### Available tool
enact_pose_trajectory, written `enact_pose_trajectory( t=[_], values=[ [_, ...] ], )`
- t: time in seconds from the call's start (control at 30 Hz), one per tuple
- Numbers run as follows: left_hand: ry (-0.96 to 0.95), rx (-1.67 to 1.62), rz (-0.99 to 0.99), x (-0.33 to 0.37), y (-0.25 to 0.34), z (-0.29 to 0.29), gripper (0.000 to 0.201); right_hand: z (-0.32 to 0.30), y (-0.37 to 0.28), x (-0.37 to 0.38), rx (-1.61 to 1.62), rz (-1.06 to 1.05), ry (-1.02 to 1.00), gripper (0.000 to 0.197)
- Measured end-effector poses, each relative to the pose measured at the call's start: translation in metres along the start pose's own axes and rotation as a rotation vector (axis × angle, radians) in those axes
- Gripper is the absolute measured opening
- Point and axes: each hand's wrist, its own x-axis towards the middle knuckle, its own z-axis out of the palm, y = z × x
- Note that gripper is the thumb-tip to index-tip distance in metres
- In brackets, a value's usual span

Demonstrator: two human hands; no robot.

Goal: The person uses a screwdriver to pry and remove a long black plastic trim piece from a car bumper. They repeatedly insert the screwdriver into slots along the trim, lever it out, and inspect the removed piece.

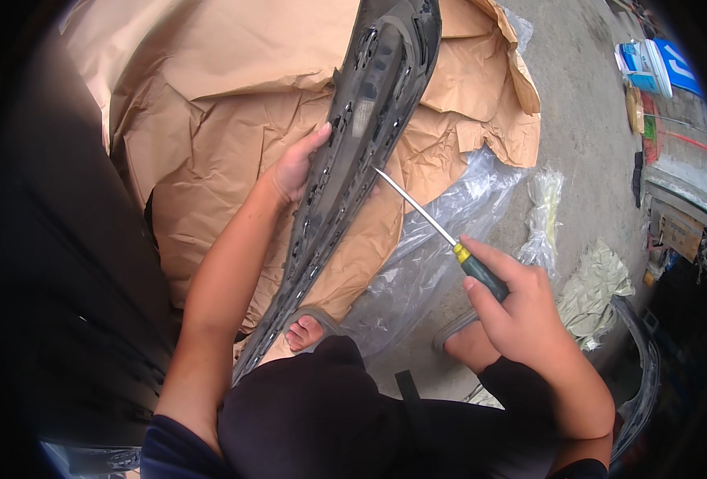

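Observation:
A long black plastic trim piece (353, 152) with clip slots along its edges slants across the middle, its lower end beside my leg. My left hand (299, 166) grips it at the left edge, thumb on the face and the other fingers mostly hidden behind. In my right hand (521, 299) is a screwdriver (479, 270) with a dark green and yellow handle, the index finger laid along it. Its thin metal shaft points up and left, and the tip is at the trim's right edge; whether it touches I cannot tell.
Crumpled brown paper (233, 136) spreads under and behind the trim. Clear plastic wrap (441, 231) lies on the concrete floor (569, 112). A white and blue bucket (643, 68) stands far right. Another black curved part (645, 375) is at the lower right. My sandalled feet are below.

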Motion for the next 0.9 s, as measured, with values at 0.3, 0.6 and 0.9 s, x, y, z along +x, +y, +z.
enact_pose_trajectory(
  t=[0.3, 0.6, 0.9],
  values=[
    [0.003, -0.008, -0.037, -0.004, 0.002, 0.010, 0.078, 0.000, -0.007, 0.002, 0.010, 0.070, -0.035, 0.044],
    [0.074, 0.015, 0.049, -0.008, 0.001, 0.005, 0.074, 0.030, 0.014, -0.009, 0.664, 0.483, -0.222, 0.049],
    [0.360, -0.008, 0.005, -0.014, -0.004, 0.002, 0.072, 0.048, -0.012, -0.015, 0.963, 0.828, -0.237, 0.057]
  ],
)
